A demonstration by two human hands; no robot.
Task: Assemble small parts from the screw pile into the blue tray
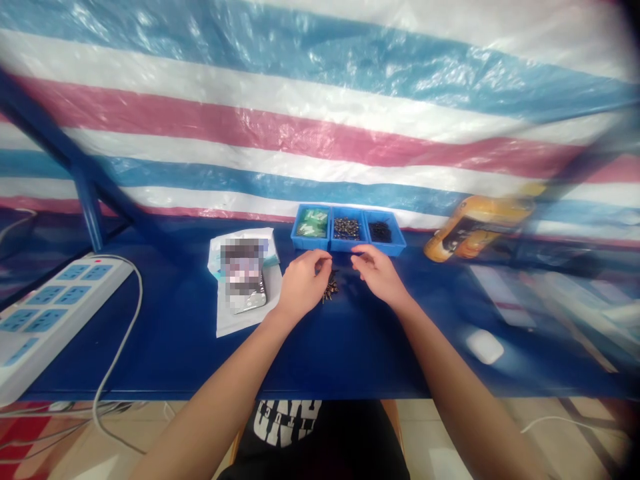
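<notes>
My left hand [304,280] is over the blue table with thumb and forefinger pinched together; whatever they hold is too small to make out. Beside and partly behind it lies a small pile of brown and black screw-like pieces [331,288]. To the right, my right hand [379,272] has its fingers curled and thumb near the forefinger, any item between them being unclear. Just beyond both hands stand three joined blue bins: the left bin [296,241] holds green and white pieces, the middle bin [345,247] brassy and dark small parts, the right bin [397,248] black small parts.
A phone [250,300] lies on white packaging [227,323] to the left. Farther left is a power strip [65,307] with a cable [131,327]. Orange bottles [470,227] lie at the right, near a white rounded case [485,346]. Striped sheeting [280,127] hangs behind.
</notes>
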